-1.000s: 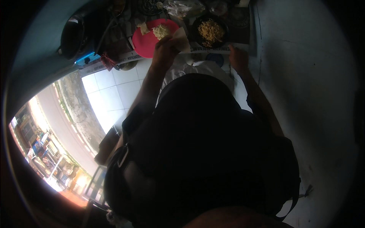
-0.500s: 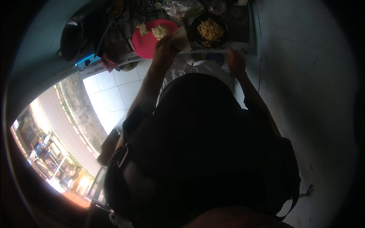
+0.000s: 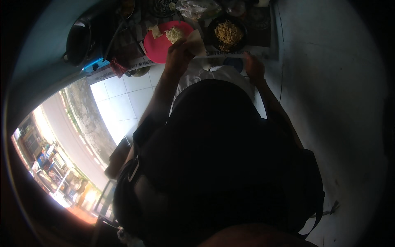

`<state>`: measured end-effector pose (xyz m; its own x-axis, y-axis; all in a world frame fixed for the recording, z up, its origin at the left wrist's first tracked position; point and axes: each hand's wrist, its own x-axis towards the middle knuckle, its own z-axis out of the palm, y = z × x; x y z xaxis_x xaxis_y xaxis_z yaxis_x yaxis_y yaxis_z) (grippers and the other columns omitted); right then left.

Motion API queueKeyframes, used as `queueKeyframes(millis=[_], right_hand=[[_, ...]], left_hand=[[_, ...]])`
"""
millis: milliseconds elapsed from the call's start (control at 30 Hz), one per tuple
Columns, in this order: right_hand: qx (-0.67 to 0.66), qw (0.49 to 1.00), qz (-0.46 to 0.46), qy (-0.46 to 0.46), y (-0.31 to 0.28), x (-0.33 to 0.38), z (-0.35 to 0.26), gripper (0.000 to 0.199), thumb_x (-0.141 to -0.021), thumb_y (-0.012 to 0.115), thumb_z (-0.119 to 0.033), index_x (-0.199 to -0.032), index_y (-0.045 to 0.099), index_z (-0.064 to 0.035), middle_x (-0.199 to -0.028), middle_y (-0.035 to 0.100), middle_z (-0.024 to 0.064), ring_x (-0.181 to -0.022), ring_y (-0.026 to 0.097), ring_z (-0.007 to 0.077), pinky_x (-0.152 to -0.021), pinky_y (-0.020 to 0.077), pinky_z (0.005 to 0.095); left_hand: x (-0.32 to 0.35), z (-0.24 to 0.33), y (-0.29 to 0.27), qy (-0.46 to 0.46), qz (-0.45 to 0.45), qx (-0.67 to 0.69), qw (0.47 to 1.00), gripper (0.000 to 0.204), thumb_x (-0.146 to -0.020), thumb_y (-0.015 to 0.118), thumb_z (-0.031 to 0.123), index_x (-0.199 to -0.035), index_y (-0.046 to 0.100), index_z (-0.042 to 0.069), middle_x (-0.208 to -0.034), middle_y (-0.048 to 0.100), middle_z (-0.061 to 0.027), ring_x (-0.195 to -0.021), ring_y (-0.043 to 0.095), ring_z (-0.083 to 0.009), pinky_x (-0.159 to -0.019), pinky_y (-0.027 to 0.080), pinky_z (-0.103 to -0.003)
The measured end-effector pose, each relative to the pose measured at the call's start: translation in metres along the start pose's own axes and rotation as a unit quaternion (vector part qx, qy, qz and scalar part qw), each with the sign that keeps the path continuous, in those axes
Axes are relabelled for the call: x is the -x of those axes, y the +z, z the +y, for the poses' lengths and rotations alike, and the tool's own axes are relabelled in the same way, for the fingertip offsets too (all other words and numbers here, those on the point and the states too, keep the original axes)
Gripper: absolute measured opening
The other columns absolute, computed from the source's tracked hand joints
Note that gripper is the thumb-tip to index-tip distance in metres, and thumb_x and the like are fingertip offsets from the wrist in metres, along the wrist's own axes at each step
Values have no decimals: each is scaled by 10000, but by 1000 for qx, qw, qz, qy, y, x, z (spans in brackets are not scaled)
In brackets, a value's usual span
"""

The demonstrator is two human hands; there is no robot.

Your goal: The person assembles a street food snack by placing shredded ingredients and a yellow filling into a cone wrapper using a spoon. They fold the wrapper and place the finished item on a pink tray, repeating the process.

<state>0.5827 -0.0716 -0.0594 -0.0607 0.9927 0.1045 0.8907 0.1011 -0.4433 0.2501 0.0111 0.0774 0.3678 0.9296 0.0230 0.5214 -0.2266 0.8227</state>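
Observation:
At the table's front edge, my left hand (image 3: pixel 177 57) is closed on a thin pale wrapper sheet (image 3: pixel 196 43), which sticks out to the right of the fingers. Just beyond that hand lies a pink plate (image 3: pixel 154 48), bearing a heap of pale shredded food (image 3: pixel 174 34) and a folded pale piece (image 3: pixel 155 31). My right hand (image 3: pixel 255 69) is near the front edge, below a dark bowl of noodles (image 3: pixel 228 34). Its fingers are curled in; shadow hides whatever they hold, if anything.
A clear plastic bag (image 3: pixel 198 9) lies behind the plate and bowl. Far left are a dark pan (image 3: pixel 78 42), a blue-fronted stove (image 3: pixel 94 65) and a crumpled red packet (image 3: pixel 118 67). A pale wall (image 3: pixel 329 74) stands on the right. A blue round thing (image 3: pixel 233 64) sits below the table edge.
My right hand has dropped slightly toward me at the table edge. My left hand stays almost still with the wrapper sheet.

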Motion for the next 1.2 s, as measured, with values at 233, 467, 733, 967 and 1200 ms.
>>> queueKeyframes(millis=[233, 467, 733, 967, 1200], right_hand=[[45, 998, -43, 18, 1, 1, 10, 385, -861, 536, -116, -1239, 588, -161, -882, 642, 157, -776, 636, 356, -668, 511, 471], [77, 988, -125, 48, 21, 0, 27, 388, -833, 560, -170, -1216, 625, -170, -844, 647, 171, -768, 642, 358, -671, 518, 468], [112, 984, -138, -23, -9, -19, 19, 401, -852, 547, -143, -1230, 635, -243, -834, 661, 162, -751, 657, 334, -672, 523, 442], [72, 991, -106, -21, -5, -1, 19, 464, -859, 537, -107, -1299, 574, -250, -862, 628, 143, -727, 632, 340, -652, 510, 458], [76, 994, -78, -2, 4, -6, 24, 443, -847, 541, -111, -1273, 595, -218, -840, 640, 148, -747, 635, 343, -664, 506, 470]], left_hand=[[-2, 0, 9, -97, 54, 298, 948, 305, -904, 557, 69, -1153, 535, -105, -1081, 608, -150, -936, 657, -231, -769, 578, -336], [-1, 10, -1, 22, 26, -55, 998, 298, -751, 708, -44, -1041, 652, -4, -1095, 625, -169, -963, 660, -243, -799, 573, -328], [-3, 3, 6, -54, 57, 207, 975, 257, -865, 623, 39, -1098, 600, -67, -1101, 610, -158, -966, 653, -255, -812, 572, -347], [-2, 1, 8, -159, 78, 472, 864, 247, -898, 598, 79, -1087, 596, -80, -1087, 607, -161, -968, 650, -257, -800, 582, -371], [-5, 19, -4, -3, 36, 18, 999, 254, -774, 694, -49, -1020, 662, 4, -1083, 617, -147, -943, 663, -245, -788, 587, -344]])
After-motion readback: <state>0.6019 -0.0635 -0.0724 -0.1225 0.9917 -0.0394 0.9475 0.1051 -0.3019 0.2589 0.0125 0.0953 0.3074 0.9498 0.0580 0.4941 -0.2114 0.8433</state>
